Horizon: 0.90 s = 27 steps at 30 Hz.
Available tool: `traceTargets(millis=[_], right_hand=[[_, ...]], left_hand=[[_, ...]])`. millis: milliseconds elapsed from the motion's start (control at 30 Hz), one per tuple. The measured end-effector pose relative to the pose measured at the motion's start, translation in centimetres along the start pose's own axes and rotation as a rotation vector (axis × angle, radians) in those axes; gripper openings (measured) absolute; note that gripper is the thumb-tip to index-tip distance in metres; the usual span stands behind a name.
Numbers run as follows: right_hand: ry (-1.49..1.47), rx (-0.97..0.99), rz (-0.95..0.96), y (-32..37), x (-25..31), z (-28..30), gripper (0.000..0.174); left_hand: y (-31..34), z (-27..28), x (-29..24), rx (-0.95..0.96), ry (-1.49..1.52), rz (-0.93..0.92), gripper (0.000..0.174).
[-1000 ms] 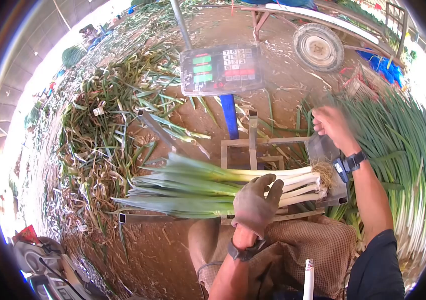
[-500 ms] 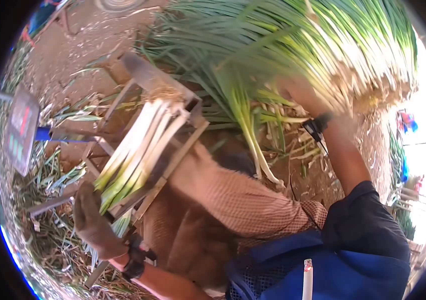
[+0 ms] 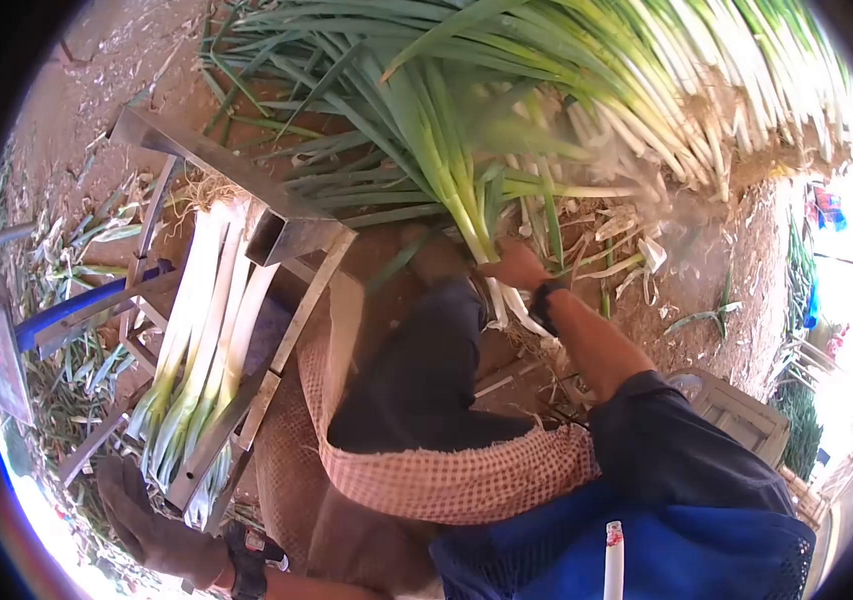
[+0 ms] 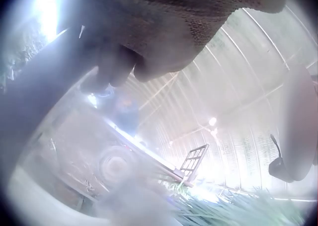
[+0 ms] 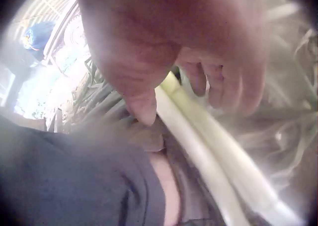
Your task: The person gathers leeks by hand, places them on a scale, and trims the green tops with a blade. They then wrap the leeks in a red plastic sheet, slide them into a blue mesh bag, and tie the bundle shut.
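Note:
A bundle of green onions [image 3: 208,300] lies across the metal frame, roots at the top end, green leaves toward the bottom. Below and left of those leaves my gloved left hand [image 3: 161,525] is spread with nothing in its grasp; in the left wrist view the glove [image 4: 164,32] fills the top. My bare right hand [image 3: 518,268] is at the white lower part of some loose stalks [image 3: 466,225] beside the knee. In the right wrist view, the thumb and curled fingers of the right hand [image 5: 174,52] lie on either side of two stalks [image 5: 208,146].
A large pile of green onions [image 3: 686,90] spreads across the upper right, roots facing down. The scale display [image 3: 8,350] stands at the left edge. Trimmed leaves litter the ground [image 3: 66,120]. A crate-like object [image 3: 736,415] sits right of my sleeve.
The head view has swung toward the pile on the right. My right hand has come from the pile to the loose stalks and grips them; my left hand has moved off the bundle.

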State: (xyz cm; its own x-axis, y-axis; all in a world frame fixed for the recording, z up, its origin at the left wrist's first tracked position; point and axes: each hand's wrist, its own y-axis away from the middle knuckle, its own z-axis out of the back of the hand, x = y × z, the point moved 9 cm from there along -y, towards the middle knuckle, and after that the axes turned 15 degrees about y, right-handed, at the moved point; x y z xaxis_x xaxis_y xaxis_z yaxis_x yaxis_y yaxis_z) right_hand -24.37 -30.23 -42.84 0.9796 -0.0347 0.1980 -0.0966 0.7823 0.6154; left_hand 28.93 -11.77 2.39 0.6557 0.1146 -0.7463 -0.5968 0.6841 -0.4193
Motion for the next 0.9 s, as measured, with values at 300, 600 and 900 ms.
traceTargets(millis=[300, 600, 900], right_hand=[[-0.057, 0.012, -0.049, 0.5, 2.1, 2.4, 0.052], [-0.678, 0.402, 0.103, 10.9, 4.2, 15.3, 0.033], [-0.618, 0.266, 0.67, 19.0, 9.8, 22.2, 0.051]], left_hand=[[2.9, -1.3, -5.0, -0.06, -0.118, -0.079, 0.038], [7.4, -12.6, -11.4, 0.154, 0.428, 0.221, 0.035], [23.3, -37.9, -13.7, 0.619, 1.443, 1.671, 0.043]])
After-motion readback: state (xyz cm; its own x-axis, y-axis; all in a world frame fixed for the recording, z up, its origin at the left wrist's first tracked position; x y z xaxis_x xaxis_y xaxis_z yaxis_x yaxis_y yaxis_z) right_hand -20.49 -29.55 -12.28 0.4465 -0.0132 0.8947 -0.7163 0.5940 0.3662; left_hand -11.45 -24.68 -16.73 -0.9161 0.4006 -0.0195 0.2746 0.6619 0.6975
